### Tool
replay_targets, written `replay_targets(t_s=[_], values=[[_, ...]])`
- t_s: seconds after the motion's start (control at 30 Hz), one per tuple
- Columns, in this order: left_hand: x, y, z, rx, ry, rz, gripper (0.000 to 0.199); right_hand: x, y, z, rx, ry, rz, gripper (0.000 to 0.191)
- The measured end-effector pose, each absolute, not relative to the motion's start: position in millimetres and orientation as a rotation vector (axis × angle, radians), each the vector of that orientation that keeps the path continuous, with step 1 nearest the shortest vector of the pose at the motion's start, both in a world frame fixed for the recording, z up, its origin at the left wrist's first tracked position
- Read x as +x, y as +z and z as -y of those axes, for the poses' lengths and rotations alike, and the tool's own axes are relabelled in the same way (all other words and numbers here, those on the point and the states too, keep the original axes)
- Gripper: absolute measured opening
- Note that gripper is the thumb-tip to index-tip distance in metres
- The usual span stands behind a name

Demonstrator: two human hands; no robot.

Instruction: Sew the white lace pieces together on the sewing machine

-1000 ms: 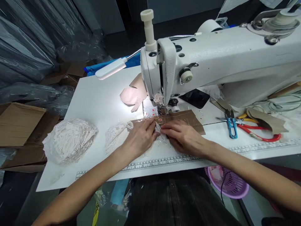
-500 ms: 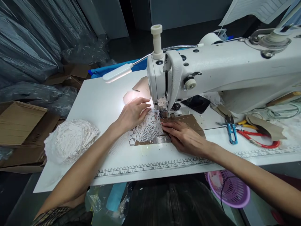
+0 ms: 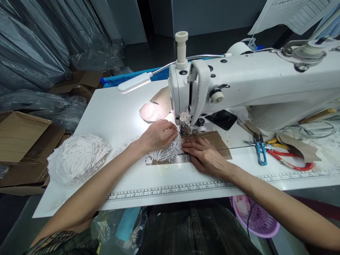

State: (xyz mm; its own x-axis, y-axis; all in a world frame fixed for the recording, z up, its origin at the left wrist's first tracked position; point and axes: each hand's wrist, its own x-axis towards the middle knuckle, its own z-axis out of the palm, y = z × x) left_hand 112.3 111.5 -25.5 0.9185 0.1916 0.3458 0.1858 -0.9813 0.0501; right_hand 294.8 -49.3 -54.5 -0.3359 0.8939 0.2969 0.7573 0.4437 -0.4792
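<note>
A piece of white lace (image 3: 166, 153) lies on the bed of the white sewing machine (image 3: 183, 92), running up to the presser foot (image 3: 184, 129). My left hand (image 3: 160, 134) is closed over the lace just left of the foot, its fingers curled in a pinch at the lace; the fingertips are partly hidden. To the right of the foot, my right hand (image 3: 205, 156) rests with fingers stretched out flat, fingertips at the lace edge. Beneath that hand is a brown card strip (image 3: 216, 141) on the machine bed.
A heap of white lace (image 3: 78, 159) sits on the left of the white table (image 3: 106, 109). Beige-pink pieces (image 3: 152, 111) lie behind my left hand. Right of my right hand are blue thread snips (image 3: 261, 152), red-handled scissors (image 3: 302, 165) and a black phone (image 3: 222, 119).
My left hand's fingers, stretched toward the needle before, have curled in and moved slightly down and right onto the lace. My right hand stays in about the same place.
</note>
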Motion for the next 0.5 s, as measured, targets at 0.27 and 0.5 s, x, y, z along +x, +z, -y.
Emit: replay_targets(t_s=[0.27, 0.5], values=[[94.7, -18.8, -87.6, 3.057, 0.315, -0.255, 0.030, 310.0, -37.4, 33.4, -1.289, 0.543, 2.150, 0.036], [129.7, -14.2, -140.4, 2.701, 0.363, -0.552, 0.022, 316.2, -47.6, 14.9, -1.477, 0.521, 1.830, 0.031]])
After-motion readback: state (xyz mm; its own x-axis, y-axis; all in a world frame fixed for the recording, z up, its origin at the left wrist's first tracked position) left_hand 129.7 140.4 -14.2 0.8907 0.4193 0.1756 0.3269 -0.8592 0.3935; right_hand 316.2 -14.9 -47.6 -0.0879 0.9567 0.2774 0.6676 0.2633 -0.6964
